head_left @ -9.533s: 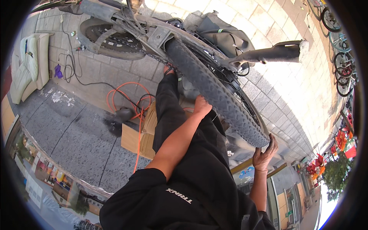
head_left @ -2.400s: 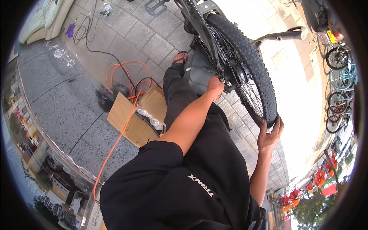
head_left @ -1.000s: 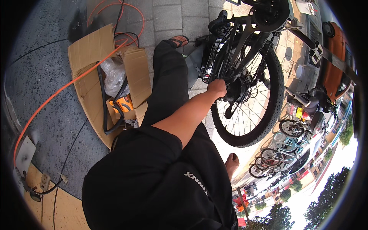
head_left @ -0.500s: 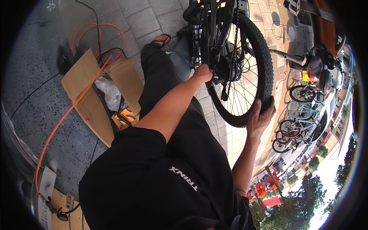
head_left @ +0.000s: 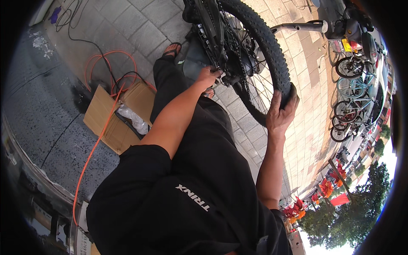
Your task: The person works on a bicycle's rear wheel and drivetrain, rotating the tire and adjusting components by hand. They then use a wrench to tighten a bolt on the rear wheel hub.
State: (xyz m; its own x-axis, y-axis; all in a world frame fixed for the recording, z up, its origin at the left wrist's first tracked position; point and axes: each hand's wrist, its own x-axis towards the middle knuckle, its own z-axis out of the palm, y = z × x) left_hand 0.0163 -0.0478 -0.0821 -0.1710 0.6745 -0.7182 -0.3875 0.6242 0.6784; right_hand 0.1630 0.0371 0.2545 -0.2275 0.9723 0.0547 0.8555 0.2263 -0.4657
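Paving: light and grey slabs [head_left: 146, 21] lie under the bicycle and beyond it.
Bicycle: the black bicycle [head_left: 212, 34] is ahead of the person, reaching past the upper edge, its chain and spoked wheel toward the person.
Tyre: the knobbly black tyre [head_left: 277, 59] curves down to the right hand.
Box: an open cardboard box [head_left: 104, 127] sits beside the person's left leg, flaps out.
Hose: an orange hose [head_left: 102, 131] crosses the box and coils behind it.
Right hand: the right hand [head_left: 280, 117] cups the tyre, thumb parted from the fingers, tyre between.
Left hand: the left hand [head_left: 207, 78] is at the frame near the hub, fingers curled; cannot tell what they pinch.
Plastic: clear plastic [head_left: 134, 119] lies in the box.
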